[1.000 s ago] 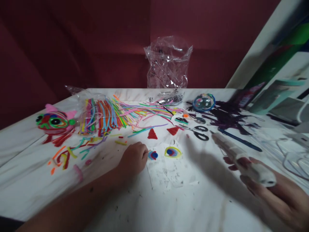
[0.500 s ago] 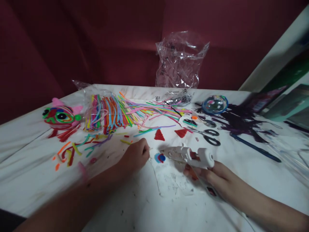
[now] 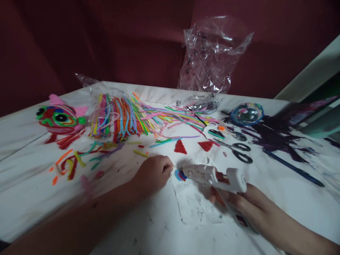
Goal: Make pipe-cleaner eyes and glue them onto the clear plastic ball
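My right hand (image 3: pixel 239 203) is wrapped round a white glue gun (image 3: pixel 215 175) whose nozzle points left at a small round blue, pink and red coiled piece (image 3: pixel 179 175) on the white table (image 3: pixel 159 226). My left hand (image 3: pixel 152 173) rests closed just left of that piece, its fingertips pinched at its edge on something too small to name. Two red pipe-cleaner triangles (image 3: pixel 180 147) lie just behind the hands.
A spread of coloured pipe cleaners (image 3: pixel 124 120) lies at the back left beside a red and green pipe-cleaner figure (image 3: pixel 60 120). A crumpled clear plastic bag (image 3: pixel 212 53) stands at the back. Scissors (image 3: pixel 236 150), a clear ball (image 3: pixel 247 113) and a blue pen (image 3: pixel 294 168) lie right.
My right hand brought the glue gun in from the far right to the coiled piece; its nozzle now sits closer. A second coiled eye-shaped piece is now hidden behind the gun. Left hand stayed put.
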Demonstrator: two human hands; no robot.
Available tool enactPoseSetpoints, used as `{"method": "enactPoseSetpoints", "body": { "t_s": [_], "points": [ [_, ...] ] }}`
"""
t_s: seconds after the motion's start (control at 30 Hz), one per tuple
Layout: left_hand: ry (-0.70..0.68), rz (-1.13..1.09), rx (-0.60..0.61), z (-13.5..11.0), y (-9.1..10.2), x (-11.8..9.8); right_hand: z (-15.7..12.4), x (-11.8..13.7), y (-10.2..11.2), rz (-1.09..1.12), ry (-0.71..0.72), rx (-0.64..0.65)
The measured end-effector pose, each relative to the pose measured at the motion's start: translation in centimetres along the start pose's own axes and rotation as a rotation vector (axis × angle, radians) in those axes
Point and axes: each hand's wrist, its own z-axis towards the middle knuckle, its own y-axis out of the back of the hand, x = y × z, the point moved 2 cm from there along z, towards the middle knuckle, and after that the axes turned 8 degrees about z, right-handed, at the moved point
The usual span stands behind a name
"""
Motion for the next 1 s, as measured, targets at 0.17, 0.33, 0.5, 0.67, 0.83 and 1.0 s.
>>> {"method": "enactPoseSetpoints", "body": {
  "t_s": [0.17,0.33,0.5,0.67,0.83,1.0],
  "points": [
    [-0.01,-0.01,0.009,-0.07,-0.19,0.06,-0.04,-0.08,-0.46,0.043,-0.002,-0.064],
    [-0.019,0.015,0.023,-0.11,-0.26,0.07,-0.12,0.15,-0.38,0.002,0.008,-0.1],
    [-0.022,0.03,0.028,-0.2,-0.26,-0.07,-0.06,0.16,-0.39,0.005,0.004,-0.066],
    [-0.029,0.045,0.034,-0.2,-0.26,-0.09,-0.13,0.03,-0.4,0.001,0.002,-0.118],
    [-0.038,0.068,0.036,-0.13,-0.33,-0.05,-0.26,0.03,-0.47,-0.014,0.009,-0.149],
    [-0.034,0.069,0.041,-0.22,-0.25,-0.18,-0.24,-0.05,-0.45,-0.024,-0.02,-0.141]
  ]
}}
